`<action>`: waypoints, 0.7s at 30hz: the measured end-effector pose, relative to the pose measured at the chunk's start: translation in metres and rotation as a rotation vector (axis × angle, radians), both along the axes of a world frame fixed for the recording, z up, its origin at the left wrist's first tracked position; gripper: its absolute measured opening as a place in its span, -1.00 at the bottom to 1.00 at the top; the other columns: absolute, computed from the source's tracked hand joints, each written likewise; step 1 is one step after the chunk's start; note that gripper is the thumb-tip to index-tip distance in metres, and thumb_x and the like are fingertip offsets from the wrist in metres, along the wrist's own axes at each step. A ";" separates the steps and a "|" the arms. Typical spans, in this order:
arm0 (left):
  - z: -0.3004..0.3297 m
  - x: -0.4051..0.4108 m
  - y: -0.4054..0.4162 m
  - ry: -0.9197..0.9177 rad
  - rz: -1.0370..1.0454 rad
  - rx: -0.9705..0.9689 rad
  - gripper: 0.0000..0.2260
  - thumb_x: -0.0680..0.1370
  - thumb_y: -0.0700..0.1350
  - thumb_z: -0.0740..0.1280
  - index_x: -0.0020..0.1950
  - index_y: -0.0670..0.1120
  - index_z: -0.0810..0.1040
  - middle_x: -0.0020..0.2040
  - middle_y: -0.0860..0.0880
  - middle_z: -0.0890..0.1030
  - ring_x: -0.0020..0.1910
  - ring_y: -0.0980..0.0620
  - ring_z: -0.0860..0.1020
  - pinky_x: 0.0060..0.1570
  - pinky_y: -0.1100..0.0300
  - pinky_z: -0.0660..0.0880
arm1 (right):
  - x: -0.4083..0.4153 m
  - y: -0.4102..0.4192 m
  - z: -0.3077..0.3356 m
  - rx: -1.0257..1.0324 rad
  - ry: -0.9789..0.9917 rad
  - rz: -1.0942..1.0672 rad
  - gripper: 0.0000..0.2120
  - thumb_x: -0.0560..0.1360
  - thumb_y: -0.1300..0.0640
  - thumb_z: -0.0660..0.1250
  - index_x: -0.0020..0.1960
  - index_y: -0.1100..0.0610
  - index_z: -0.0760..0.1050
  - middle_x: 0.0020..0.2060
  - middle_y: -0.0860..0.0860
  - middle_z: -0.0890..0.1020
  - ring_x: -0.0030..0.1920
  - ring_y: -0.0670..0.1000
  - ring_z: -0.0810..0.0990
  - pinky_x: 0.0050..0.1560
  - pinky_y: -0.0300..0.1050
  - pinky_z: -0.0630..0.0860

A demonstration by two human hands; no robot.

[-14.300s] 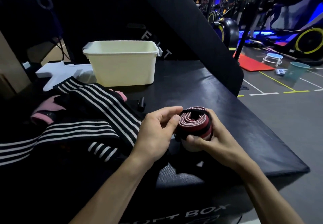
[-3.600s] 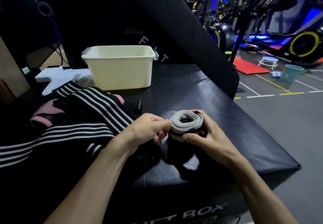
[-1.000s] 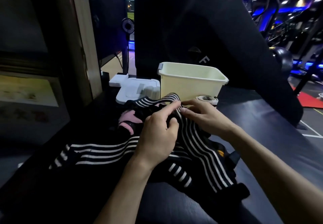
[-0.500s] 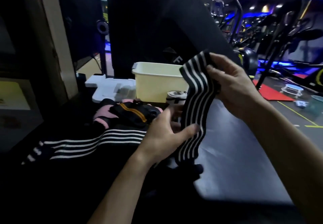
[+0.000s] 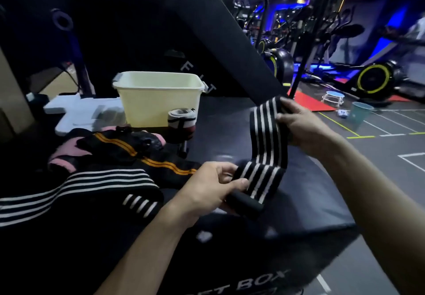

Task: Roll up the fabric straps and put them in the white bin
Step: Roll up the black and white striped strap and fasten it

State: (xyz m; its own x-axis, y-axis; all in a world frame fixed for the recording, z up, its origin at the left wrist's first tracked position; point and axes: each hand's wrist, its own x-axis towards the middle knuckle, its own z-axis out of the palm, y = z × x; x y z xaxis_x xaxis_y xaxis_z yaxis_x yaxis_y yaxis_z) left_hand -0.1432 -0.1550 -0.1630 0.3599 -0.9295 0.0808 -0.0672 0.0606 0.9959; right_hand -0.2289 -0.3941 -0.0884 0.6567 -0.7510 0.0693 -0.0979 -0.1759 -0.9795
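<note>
A black strap with white stripes hangs stretched between both hands above the black padded box. My right hand pinches its upper end. My left hand grips its lower end, where a plain black tab sticks out. The white bin stands at the back of the box. A rolled grey strap stands on the box against the bin's front, outside it. More straps lie in a heap at the left: a black one with orange stripes, a pink one and a black one with white stripes.
A white foam piece lies left of the bin. A slanted black padded panel rises behind the bin. The black soft box's top ends at the right over a gym floor with exercise machines and a teal bucket.
The striped strap has been pulled out of the heap and spread between my hands; my right hand moved right and down, and the orange-striped strap now shows on the pile.
</note>
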 end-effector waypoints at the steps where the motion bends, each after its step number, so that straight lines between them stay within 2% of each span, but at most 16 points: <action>1: -0.001 0.000 -0.003 -0.010 -0.016 0.004 -0.87 0.61 -0.25 0.40 0.15 -0.22 0.63 -0.14 -0.13 0.71 -0.21 0.04 0.65 -0.32 0.17 0.62 | -0.003 -0.004 -0.010 0.061 0.054 -0.003 -0.57 0.66 0.35 0.18 0.35 -0.09 0.49 -0.02 -0.10 0.67 -0.36 -0.10 0.45 -0.35 -0.21 0.33; 2: 0.000 0.000 -0.005 -0.028 -0.033 -0.003 -0.83 0.61 -0.25 0.40 0.20 -0.17 0.63 -0.07 -0.18 0.73 -0.14 0.02 0.66 -0.25 0.17 0.63 | -0.004 -0.007 -0.016 0.116 0.078 0.009 -0.56 0.65 0.36 0.17 0.35 -0.09 0.48 0.00 -0.10 0.68 -0.39 -0.11 0.46 -0.39 -0.23 0.34; 4: 0.003 0.001 -0.010 -0.052 -0.051 -0.049 -0.76 0.63 -0.27 0.38 0.28 -0.08 0.61 0.00 -0.20 0.73 -0.08 0.00 0.68 -0.14 0.18 0.62 | 0.002 -0.013 -0.010 0.169 0.014 0.051 -0.59 0.65 0.36 0.17 0.32 -0.06 0.50 -0.16 -0.10 0.69 -0.43 -0.13 0.50 -0.45 -0.25 0.39; 5: 0.004 0.001 -0.013 -0.039 -0.046 -0.072 -0.72 0.63 -0.29 0.36 0.31 -0.05 0.59 0.01 -0.17 0.74 -0.05 -0.02 0.70 -0.11 0.18 0.62 | 0.009 -0.018 -0.001 0.174 -0.068 0.063 -0.59 0.64 0.36 0.19 0.33 -0.04 0.52 -0.19 -0.07 0.67 -0.37 -0.11 0.51 -0.39 -0.21 0.42; 7: 0.006 0.003 -0.020 -0.014 -0.013 -0.123 -0.65 0.64 -0.32 0.33 0.37 -0.01 0.55 0.06 -0.16 0.74 0.06 -0.12 0.72 0.02 0.11 0.65 | 0.024 -0.028 0.022 0.161 -0.247 0.068 -0.59 0.60 0.34 0.23 0.33 -0.01 0.55 -0.07 0.03 0.64 -0.19 -0.01 0.55 -0.17 -0.09 0.51; 9: 0.005 0.007 -0.025 -0.047 0.000 -0.156 -0.63 0.64 -0.32 0.33 0.38 0.02 0.54 0.10 -0.15 0.73 0.14 -0.18 0.69 0.13 0.03 0.64 | 0.035 -0.029 0.044 0.129 -0.353 0.121 -0.58 0.62 0.40 0.17 0.31 0.01 0.54 0.04 0.08 0.66 -0.09 -0.01 0.63 -0.04 -0.12 0.62; 11: 0.004 0.010 -0.027 -0.079 -0.015 -0.158 -0.65 0.64 -0.32 0.32 0.36 0.01 0.55 0.09 -0.12 0.74 0.10 -0.11 0.71 0.04 0.11 0.65 | 0.043 -0.028 0.057 0.090 -0.394 0.217 -0.51 0.61 0.47 0.14 0.36 0.02 0.51 0.09 0.12 0.63 -0.07 -0.01 0.63 -0.03 -0.16 0.63; 13: 0.004 0.011 -0.026 -0.087 -0.026 -0.127 -0.70 0.64 -0.34 0.32 0.32 -0.07 0.57 0.02 -0.04 0.75 -0.06 0.12 0.71 -0.18 0.37 0.56 | 0.051 -0.031 0.059 0.082 -0.408 0.281 -0.44 0.57 0.51 0.13 0.41 0.03 0.48 0.08 0.10 0.61 -0.09 -0.02 0.61 -0.05 -0.16 0.60; 15: 0.000 0.013 -0.023 -0.104 -0.020 -0.077 -0.76 0.63 -0.37 0.32 0.25 -0.15 0.59 -0.05 0.05 0.73 -0.15 0.25 0.66 -0.28 0.46 0.48 | 0.061 -0.034 0.048 0.072 -0.371 0.262 -0.42 0.55 0.54 0.13 0.44 0.08 0.44 0.11 0.07 0.63 -0.03 -0.03 0.61 0.01 -0.17 0.56; 17: -0.006 0.018 -0.022 -0.107 -0.050 0.012 -0.80 0.62 -0.34 0.35 0.24 -0.20 0.57 -0.02 -0.04 0.74 -0.10 0.16 0.66 -0.29 0.37 0.53 | 0.067 -0.037 0.021 0.037 -0.219 0.233 -0.41 0.55 0.52 0.16 0.49 0.11 0.41 0.16 0.01 0.64 0.03 -0.03 0.59 0.05 -0.13 0.50; 19: -0.010 0.021 -0.021 -0.143 -0.110 0.134 -0.76 0.60 -0.20 0.41 0.24 -0.22 0.54 0.07 -0.26 0.70 -0.04 0.00 0.62 -0.29 0.19 0.51 | 0.064 -0.037 -0.015 0.020 0.000 0.255 -0.43 0.57 0.46 0.22 0.50 0.07 0.40 0.06 -0.05 0.63 -0.04 -0.06 0.56 -0.06 -0.16 0.47; 21: -0.013 0.020 -0.019 -0.161 -0.164 0.224 -0.65 0.53 -0.06 0.44 0.23 -0.22 0.54 0.04 -0.31 0.67 -0.06 -0.05 0.56 -0.27 0.10 0.47 | 0.059 -0.038 -0.046 0.074 0.203 0.323 -0.51 0.60 0.37 0.27 0.47 0.03 0.42 0.01 -0.02 0.58 -0.13 -0.08 0.54 -0.16 -0.21 0.48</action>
